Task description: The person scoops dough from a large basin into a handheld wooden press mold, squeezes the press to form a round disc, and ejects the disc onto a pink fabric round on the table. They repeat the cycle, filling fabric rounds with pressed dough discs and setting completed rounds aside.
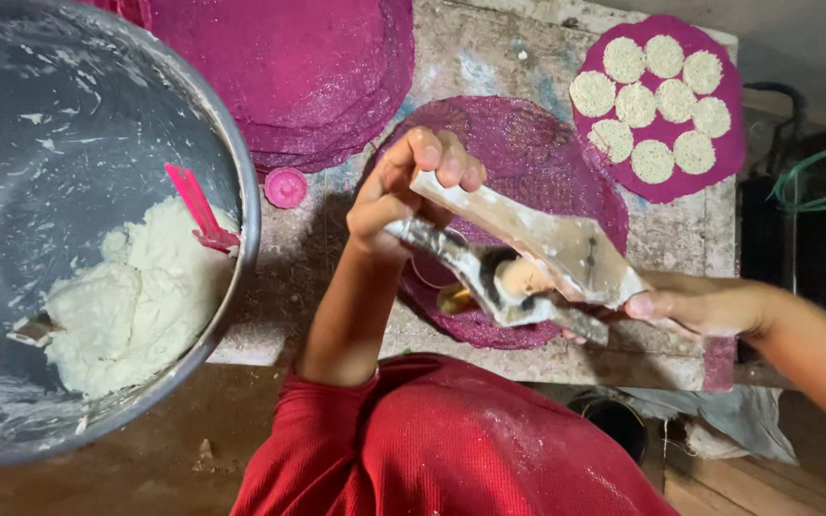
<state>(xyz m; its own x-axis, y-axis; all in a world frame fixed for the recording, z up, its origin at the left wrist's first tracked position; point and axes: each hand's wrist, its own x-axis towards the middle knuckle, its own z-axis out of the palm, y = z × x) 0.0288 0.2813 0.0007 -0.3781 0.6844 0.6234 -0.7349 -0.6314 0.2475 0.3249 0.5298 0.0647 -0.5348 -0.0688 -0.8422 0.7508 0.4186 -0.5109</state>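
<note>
Metal press over magenta mat

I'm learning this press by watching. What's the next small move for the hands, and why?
Probably squeeze the press handles together with the left hand while the right hand steadies it: dough sits in its cup, the handles stand apart, and the mat beneath is bare.

Press: dull metal, smeared w/ pale dough, worn finish. Big bowl: brushed steel, matt, dough-streaked inside. Dough: soft, lumpy, matt. Mats: woven magenta plastic, slightly glossy. Table: rough, stained, floury. Sleeve: red knit cloth, dusted w/ flour
</note>
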